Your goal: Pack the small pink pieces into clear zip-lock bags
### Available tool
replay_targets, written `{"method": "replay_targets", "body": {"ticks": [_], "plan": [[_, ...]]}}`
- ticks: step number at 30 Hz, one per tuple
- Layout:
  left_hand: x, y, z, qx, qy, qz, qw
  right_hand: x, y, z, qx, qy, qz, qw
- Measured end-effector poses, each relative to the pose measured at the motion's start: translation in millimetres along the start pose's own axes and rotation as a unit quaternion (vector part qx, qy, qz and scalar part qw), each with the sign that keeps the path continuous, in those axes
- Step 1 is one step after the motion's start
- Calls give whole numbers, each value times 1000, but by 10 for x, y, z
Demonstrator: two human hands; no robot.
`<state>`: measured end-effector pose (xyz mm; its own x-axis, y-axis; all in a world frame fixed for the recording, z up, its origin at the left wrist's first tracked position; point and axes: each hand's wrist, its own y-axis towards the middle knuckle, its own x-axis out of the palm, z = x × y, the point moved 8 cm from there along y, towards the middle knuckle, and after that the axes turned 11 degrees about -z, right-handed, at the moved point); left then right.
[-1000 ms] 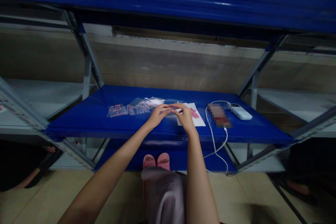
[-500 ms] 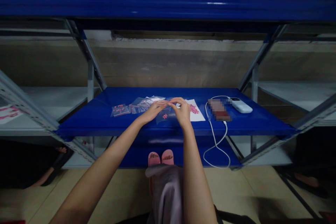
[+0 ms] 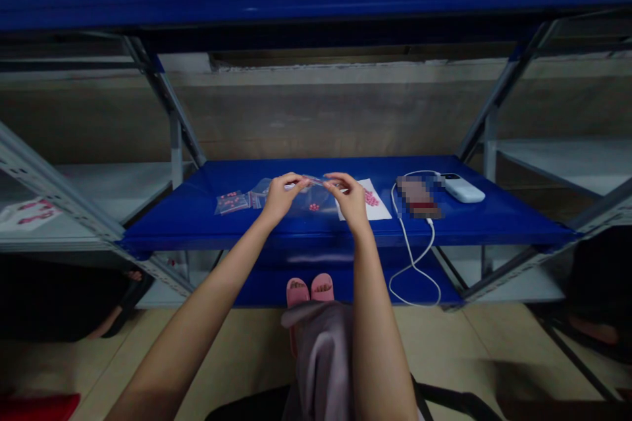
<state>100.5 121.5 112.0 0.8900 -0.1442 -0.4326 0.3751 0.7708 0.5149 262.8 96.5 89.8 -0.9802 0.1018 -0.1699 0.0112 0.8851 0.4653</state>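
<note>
My hands are drawing apart, my left grip (image 3: 281, 198) and right grip (image 3: 351, 200) pinching the top edge of a slick clear plastic bag (image 3: 320, 200) holding round pink pills (image 3: 314, 207).

No words, numbers or brand names can be read anywhere in this view. The clear zip bag (image 3: 296, 202) shows no legible print. The sheet of paper (image 3: 27, 215) on the shelf at the far left carries pink marks, but they are too small and slanted to read. The white power bank (image 3: 463, 191) shows no readable marking. The oblong object (image 3: 419, 197) beside it is pixelated, so anything on it is hidden.
</note>
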Motion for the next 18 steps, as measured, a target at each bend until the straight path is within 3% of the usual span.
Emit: {"method": "replay_targets", "body": {"ticks": [5, 12, 18], "plan": [[-2, -9, -34, -45, -93, 39, 994, 84, -2, 65, 21, 104, -66, 992], [50, -22, 87, -21, -65, 26, 997, 9, -4, -58, 6, 63, -30, 998], [46, -51, 240, 13, -3, 21, 1000, -39, -26, -7, 25, 61, 2, 998]]}}
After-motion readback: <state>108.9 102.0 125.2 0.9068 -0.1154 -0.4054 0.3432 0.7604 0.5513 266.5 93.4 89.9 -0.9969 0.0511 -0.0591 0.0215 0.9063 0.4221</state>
